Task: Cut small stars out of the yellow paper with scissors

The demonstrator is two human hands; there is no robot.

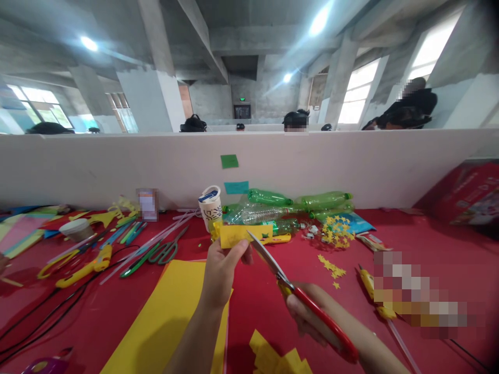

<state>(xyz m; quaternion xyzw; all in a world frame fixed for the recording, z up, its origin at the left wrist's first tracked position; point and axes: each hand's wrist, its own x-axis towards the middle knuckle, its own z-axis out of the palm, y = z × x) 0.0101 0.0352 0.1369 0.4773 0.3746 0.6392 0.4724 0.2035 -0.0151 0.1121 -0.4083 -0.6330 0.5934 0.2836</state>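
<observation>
My left hand [226,262] pinches a small yellow paper strip [237,235] between thumb and fingers, holding it up above the table. In my right hand [312,311] is a pair of red-handled scissors [280,275]. The blade tips point up and left, close to the strip's lower edge; whether they touch it I cannot tell. Under my left forearm lie large yellow paper sheets [167,311]. Several cut yellow paper pieces [276,358] rest on the red table [257,301] near its front. Small yellow paper stars [337,232] are heaped at the right, with more scattered in front.
Green plastic bottles [268,197] lie along the white partition [175,166], beside a paper cup [210,208]. On the left are green-handled scissors [166,253], a yellow glue gun [88,267], its cables and straws. Another yellow glue gun [368,283] lies right. People are behind the partition.
</observation>
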